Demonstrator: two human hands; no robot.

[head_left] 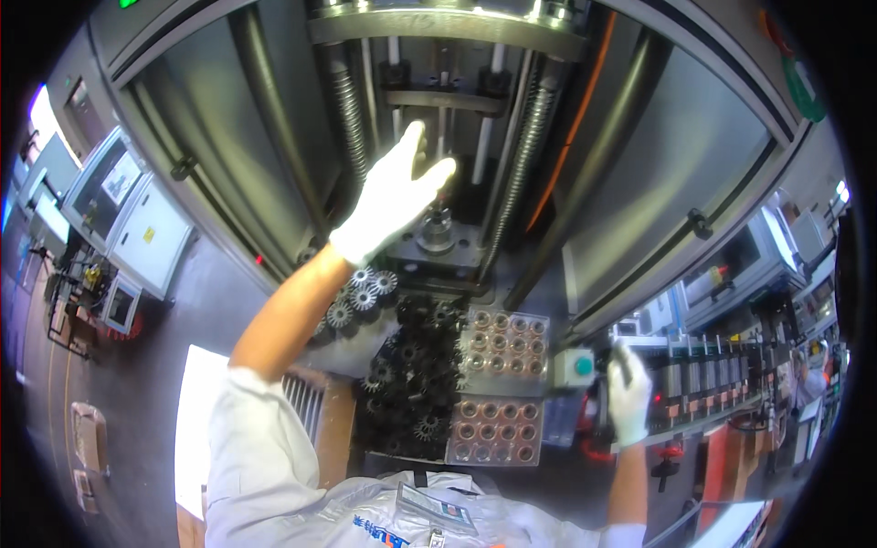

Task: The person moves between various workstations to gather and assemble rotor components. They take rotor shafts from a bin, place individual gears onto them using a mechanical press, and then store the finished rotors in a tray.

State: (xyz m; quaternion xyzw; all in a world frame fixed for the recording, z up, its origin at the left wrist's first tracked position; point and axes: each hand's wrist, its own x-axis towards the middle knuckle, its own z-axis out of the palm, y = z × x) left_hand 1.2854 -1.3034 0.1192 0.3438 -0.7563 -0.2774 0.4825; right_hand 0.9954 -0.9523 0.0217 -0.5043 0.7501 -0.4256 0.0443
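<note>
My left hand (391, 196), in a white glove, reaches into the press in front of me. Its fingers are stretched out, with thumb and forefinger apart, and nothing shows in them. Below and right of it stands a round metal fixture (436, 232) on the press base. My right hand (628, 395), also gloved, is off to the right beside a small box with a green button (583, 366). Its fingers are curled around a dark spot that I cannot identify. Toothed metal cores (364, 297) lie below my left wrist, beside a heap of black toothed parts (408, 379).
Two clear trays (496, 432) hold copper-coloured rings, right of the black heap. Coil springs (528, 151) and guide rods flank the press opening under a thick upper plate (448, 29). A cardboard box (340, 425) stands at the near left. A row of dark units (708, 374) lines the right.
</note>
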